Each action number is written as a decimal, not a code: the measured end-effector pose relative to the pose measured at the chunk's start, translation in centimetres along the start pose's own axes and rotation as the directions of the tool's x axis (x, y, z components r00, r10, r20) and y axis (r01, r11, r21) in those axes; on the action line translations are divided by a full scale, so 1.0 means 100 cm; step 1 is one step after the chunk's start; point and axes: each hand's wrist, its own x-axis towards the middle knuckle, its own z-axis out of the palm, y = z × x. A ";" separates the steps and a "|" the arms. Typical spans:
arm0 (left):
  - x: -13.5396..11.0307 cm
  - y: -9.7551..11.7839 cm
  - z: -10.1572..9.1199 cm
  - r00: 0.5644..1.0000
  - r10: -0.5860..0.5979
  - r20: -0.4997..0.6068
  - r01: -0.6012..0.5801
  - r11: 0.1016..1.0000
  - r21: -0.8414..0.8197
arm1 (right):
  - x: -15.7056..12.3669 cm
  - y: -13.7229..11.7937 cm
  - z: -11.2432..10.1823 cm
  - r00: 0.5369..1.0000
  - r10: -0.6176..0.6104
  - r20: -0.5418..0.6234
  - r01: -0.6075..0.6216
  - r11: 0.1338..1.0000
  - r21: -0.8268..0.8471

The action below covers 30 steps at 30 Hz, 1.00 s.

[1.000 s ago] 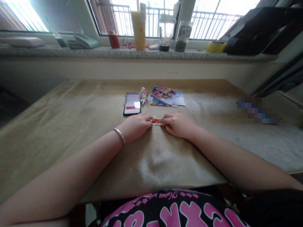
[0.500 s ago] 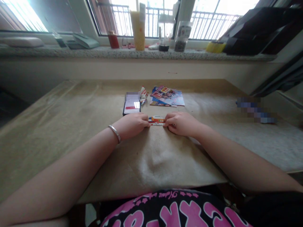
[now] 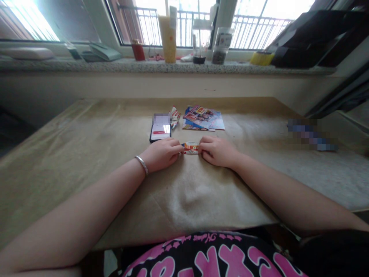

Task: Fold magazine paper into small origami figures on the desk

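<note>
A small strip of colourful printed paper (image 3: 191, 148), with orange, white and blue on it, lies folded on the table between my hands. The fingers of my left hand (image 3: 165, 153) are closed on its left end; a silver bangle circles that wrist. At its right end, my right hand (image 3: 217, 151) pinches the paper with curled fingers. My fingers hide both ends. Just beyond my left hand rests a phone (image 3: 160, 132) with a lit screen. Behind the phone's right edge stands a folded red-and-white paper piece (image 3: 174, 115).
A pile of printed paper sheets (image 3: 204, 117) lies beyond my hands. A blurred-out long item (image 3: 311, 134) is at the table's right. Along the windowsill (image 3: 115, 67) stand a red bottle (image 3: 138, 50), a tall yellow container (image 3: 167, 40), clear jars and a black bag (image 3: 311, 40).
My hands have come slightly closer together along the strip, which now shows less length between them. Its front flap looks shifted. The phone and the paper pile have stayed put.
</note>
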 end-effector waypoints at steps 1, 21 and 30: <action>0.000 0.000 0.000 1.000 0.004 -0.006 -0.004 1.000 0.007 | 0.000 0.000 0.000 1.000 0.006 -0.006 -0.006 1.000 0.002; 0.004 0.009 -0.005 0.996 0.065 0.053 -0.070 0.993 0.094 | 0.004 0.003 0.007 0.994 0.103 -0.044 -0.098 0.990 0.105; 0.000 0.001 0.002 1.000 -0.028 0.003 0.028 0.999 0.032 | 0.004 -0.003 0.004 0.995 0.080 -0.054 -0.071 0.987 0.145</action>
